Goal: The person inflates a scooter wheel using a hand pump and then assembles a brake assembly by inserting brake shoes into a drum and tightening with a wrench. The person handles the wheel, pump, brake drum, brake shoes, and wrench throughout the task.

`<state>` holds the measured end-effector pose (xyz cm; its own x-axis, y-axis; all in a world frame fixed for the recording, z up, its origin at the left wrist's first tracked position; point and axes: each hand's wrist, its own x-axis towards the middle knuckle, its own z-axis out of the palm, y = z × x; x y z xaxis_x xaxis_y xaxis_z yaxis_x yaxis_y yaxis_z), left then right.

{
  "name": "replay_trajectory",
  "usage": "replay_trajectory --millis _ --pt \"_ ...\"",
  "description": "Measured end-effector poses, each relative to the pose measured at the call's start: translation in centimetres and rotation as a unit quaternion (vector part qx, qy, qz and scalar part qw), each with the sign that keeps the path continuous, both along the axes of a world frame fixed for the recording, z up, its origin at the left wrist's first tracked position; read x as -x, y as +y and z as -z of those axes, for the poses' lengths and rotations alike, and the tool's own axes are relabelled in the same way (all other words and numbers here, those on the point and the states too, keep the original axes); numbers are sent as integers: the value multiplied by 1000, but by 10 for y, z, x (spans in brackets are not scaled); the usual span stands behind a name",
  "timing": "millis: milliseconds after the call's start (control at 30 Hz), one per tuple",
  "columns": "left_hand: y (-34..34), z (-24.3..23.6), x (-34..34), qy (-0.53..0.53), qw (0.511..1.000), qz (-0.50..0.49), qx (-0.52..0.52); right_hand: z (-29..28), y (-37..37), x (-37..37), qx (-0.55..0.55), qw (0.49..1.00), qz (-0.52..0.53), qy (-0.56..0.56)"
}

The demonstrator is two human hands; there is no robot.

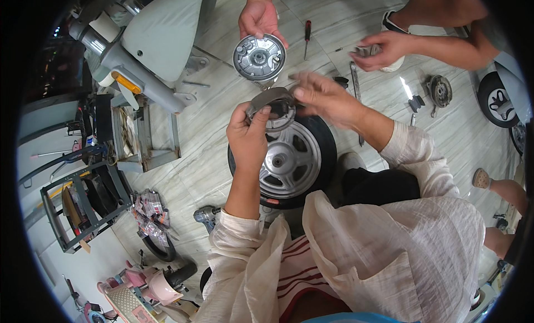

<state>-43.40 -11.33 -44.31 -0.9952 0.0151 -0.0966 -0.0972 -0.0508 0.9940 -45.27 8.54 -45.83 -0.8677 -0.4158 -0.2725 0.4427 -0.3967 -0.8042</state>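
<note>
In the head view, with clock directions taken from the hub of the wheel point(277, 161), a curved brake shoe assembly point(281, 124) is held up at 12 o'clock, over the tyre's upper part. The left hand point(248, 128) grasps its left side between thumb and fingers. The right hand point(328, 102), blurred, is at its 3 o'clock edge with fingers loosely bent; I cannot tell whether they touch it.

A reddish label point(272, 201) at the tyre's 6 o'clock and printed packets point(151, 209) past 8 are too small to read.

Just before 12, a co-worker's hand point(259, 18) grips a round metal plate point(260, 57); near 1:30 another person's hand point(384, 50) has something greyish in its fingers, hard to make out. A screwdriver point(307, 38) lies toward 12:30, a loose brake part point(440, 91) past 2, a drill point(207, 215) at 8. A grey scooter body point(161, 36) crowds 10 to 11.

The left forearm and the assembly cover parts of the wheel; the dark fisheye rim cuts off the outer surroundings.
</note>
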Motion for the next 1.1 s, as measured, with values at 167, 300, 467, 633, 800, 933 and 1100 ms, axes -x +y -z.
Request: replay_trajectory --millis 167,300,467,633,800,933,1100 --pt "12 -2 -7 68 994 -74 50 -10 -25 -29 194 969 -70 -137" --pt "17 8 -13 102 987 -119 46 -4 -41 -24 244 962 27 -117" --pt "12 1 -6 203 950 -99 217 -2 -36 -17 158 982 72 -67" --pt "8 -2 -5 174 959 -42 222 -9 -28 -10 18 997 77 -12" --pt "3 -13 -1 101 957 35 271 -7 -22 -8 -102 994 33 13" --pt "1 -23 5 46 958 47 278 -11 -13 -1 -154 987 -20 51" --pt "-13 -32 18 -89 991 41 94 -22 -5 8 -123 989 -2 85"
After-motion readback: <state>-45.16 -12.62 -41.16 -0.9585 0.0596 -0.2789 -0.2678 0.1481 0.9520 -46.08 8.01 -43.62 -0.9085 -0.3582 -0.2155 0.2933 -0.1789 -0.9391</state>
